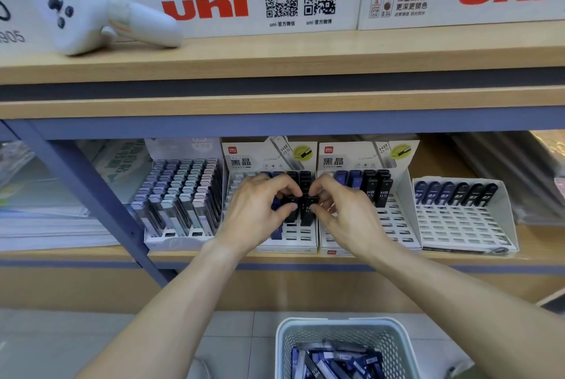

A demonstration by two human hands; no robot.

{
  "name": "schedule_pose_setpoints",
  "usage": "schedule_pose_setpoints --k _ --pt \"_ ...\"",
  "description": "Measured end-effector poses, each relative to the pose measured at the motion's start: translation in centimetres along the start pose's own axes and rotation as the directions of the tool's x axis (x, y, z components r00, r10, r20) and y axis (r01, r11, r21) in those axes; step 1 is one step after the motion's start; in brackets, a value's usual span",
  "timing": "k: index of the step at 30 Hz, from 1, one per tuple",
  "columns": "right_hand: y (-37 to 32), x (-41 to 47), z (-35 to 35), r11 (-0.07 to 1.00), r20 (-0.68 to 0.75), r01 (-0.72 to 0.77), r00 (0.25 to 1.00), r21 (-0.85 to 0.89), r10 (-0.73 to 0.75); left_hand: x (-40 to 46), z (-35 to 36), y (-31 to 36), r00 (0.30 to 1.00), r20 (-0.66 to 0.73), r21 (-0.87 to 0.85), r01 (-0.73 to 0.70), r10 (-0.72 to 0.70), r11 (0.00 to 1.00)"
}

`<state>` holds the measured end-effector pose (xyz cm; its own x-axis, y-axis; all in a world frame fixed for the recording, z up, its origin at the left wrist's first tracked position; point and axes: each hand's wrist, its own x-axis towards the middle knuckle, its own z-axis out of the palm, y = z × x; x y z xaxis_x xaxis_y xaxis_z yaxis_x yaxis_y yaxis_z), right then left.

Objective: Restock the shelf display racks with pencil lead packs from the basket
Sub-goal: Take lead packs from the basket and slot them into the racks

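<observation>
Lower shelf [305, 257], four display racks side by side:
- Far-left rack [180, 204]: full of pastel-capped lead packs.
- Second rack [293, 241]: partly filled. Left hand [253, 210] and right hand [345, 210] both over it, fingers curled and pinching black pencil lead packs [301, 205] standing in its slots; a blue pack [276, 233] just below the left hand.
- Third rack [397, 219]: blue and black HB 0.5 packs in back rows only.
- Far-right rack [464, 225]: one back row of packs.

Floor below: white basket [342, 332] holding loose blue lead packs [333, 362].

Upper shelf: white handheld device [113, 19], lying on its side.
</observation>
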<state>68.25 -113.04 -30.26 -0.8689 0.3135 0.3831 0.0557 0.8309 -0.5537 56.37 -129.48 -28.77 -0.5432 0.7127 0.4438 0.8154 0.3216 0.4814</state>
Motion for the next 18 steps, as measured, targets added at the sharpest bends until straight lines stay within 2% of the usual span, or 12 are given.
schedule_pose_setpoints --k 8,15,18 --pt "0.13 0.11 0.02 1.0 0.011 0.006 1.0 -0.012 -0.006 0.32 -0.61 -0.02 0.999 0.041 0.035 -0.003 0.001 0.999" --pt "0.06 0.21 0.18 1.0 0.008 -0.017 1.0 -0.018 0.017 0.92 -0.8 -0.57 0.987 0.156 0.048 0.03 -0.038 0.998" --pt "0.0 0.19 0.37 0.999 0.032 -0.019 0.999 -0.037 0.02 0.88 -0.36 -0.45 0.989 0.142 0.093 0.03 -0.043 0.995"
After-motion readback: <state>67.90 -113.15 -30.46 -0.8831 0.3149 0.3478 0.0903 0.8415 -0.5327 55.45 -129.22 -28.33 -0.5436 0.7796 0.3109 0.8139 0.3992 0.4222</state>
